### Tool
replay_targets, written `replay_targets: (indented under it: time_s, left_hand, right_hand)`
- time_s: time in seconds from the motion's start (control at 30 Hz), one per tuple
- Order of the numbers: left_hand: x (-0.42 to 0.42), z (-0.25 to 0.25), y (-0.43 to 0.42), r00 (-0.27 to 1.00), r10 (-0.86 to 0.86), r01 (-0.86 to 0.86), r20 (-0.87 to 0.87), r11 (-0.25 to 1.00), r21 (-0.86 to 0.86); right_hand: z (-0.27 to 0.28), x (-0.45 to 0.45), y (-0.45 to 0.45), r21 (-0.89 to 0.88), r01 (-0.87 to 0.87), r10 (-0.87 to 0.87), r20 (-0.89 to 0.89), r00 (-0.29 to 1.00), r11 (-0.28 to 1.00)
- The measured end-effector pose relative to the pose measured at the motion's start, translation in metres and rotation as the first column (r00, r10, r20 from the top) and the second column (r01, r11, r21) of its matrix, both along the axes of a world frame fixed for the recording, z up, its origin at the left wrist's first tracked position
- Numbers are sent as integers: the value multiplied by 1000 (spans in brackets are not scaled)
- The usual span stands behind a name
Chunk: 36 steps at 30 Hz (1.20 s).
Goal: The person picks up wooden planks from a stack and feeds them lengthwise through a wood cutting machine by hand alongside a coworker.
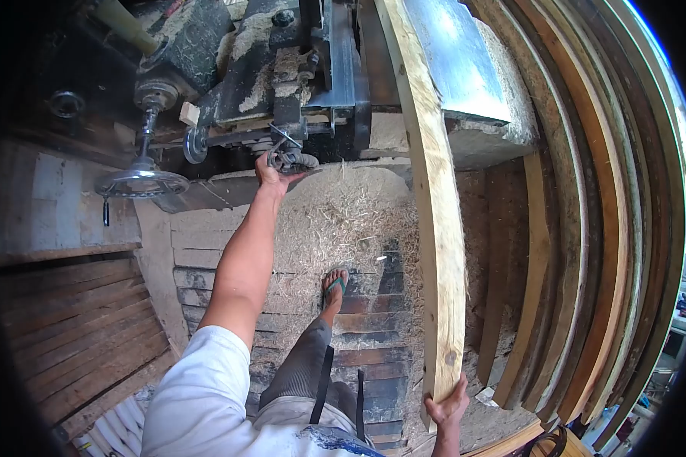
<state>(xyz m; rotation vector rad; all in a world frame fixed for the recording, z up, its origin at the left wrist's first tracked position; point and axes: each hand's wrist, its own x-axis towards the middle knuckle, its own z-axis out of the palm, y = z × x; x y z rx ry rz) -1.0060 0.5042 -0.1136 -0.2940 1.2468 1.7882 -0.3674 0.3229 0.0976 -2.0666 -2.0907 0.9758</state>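
Observation:
My left hand (276, 174) is at the front of a dusty machine (286, 84), its fingers wrapped round a dark knob (291, 158) below a metal bar. My right hand (448, 405) grips the near end of a long, pale wooden beam (438, 228), thumb on one side and fingers on the other. The beam runs from that hand up across the edge of the shiny metal table (465, 65), and its far end leaves the top of the view. The inner side of my left palm is partly hidden.
A handwheel (142, 183) juts out at the left. Long boards (587, 190) stand stacked along the right. Sawdust and shavings (351, 202) cover the plank floor round my sandalled foot (335, 283). Slatted wood (84, 327) lies at the lower left.

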Motion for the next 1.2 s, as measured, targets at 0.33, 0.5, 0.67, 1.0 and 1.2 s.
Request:
replay_targets:
  time_s: [0.33,0.5,0.67,1.0,1.2]
  left_hand:
    - [-9,-27,1,994,-36,17,101,983,183]
    - [-3,-8,3,999,-19,22,-48,997,76]
    - [-6,-11,2,888,-184,63,-421,956,-285]
    - [9,96,22,-440,-785,-457,-437,614,-643]
    - [22,127,12,-444,-785,-435,-433,611,-662]
  right_hand:
    - [-72,259,-277,-493,164,21,348,937,855]
    - [-71,215,-264,-500,216,-75,287,955,839]
    - [-61,191,-239,-518,223,-94,265,960,826]
    - [-32,178,-194,-538,237,-98,273,957,809]
    - [-17,226,-208,-507,192,-120,172,978,840]
